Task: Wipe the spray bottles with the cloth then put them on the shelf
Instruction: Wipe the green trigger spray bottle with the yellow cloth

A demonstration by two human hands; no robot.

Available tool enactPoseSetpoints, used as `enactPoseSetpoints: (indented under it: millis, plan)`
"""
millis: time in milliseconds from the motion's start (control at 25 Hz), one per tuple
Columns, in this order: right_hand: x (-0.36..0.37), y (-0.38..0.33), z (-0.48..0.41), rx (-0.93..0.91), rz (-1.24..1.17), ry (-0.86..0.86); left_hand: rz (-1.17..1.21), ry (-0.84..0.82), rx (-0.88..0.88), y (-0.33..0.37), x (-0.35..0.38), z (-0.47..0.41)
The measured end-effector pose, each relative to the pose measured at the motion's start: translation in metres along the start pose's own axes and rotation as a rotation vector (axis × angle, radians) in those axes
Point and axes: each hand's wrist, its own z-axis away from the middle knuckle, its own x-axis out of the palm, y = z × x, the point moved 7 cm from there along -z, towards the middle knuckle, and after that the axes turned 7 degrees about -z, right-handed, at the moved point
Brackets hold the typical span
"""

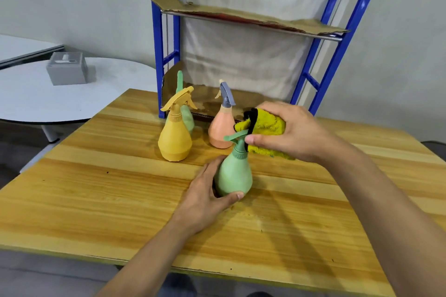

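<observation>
Nearest to us, our left hand (205, 196) wraps the round body of the green spray bottle (233, 176), which stands upright on the wooden table (120, 200); the thumb lies along its base and the fingers curl behind it. Just above these fingers, our right hand (289, 132) grips the yellow cloth (265, 125) and presses it on the head of the bottle, the thumb touching the neck. Beyond the fingers stand the yellow bottle (175, 140) and the orange bottle (220, 130), apart from each other. Further behind the yellow one, a second green bottle (187, 116) stands on the low level of the blue shelf (337, 55).
</observation>
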Motion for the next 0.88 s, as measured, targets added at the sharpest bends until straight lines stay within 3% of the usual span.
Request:
enactPoseSetpoints:
  millis: [160, 360, 440, 640, 880]
  plan:
    - [0.008, 0.009, 0.000, -0.047, -0.071, 0.128, 0.004, 0.000, 0.013, 0.001, 0.000, 0.001]
    - [0.022, 0.055, 0.035, 0.219, -0.908, 0.623, -0.012, -0.013, 0.019, 0.006, -0.003, 0.003]
    - [0.044, 0.065, 0.043, 0.230, -1.022, 0.591, -0.014, -0.002, 0.027, 0.006, -0.003, 0.004]
    - [0.047, 0.046, 0.044, 0.104, -0.772, 0.444, -0.013, 0.005, 0.031, 0.004, -0.002, 0.002]
    - [0.038, 0.060, 0.052, 0.093, -0.261, 0.278, -0.041, 0.007, 0.044, 0.008, -0.002, 0.003]
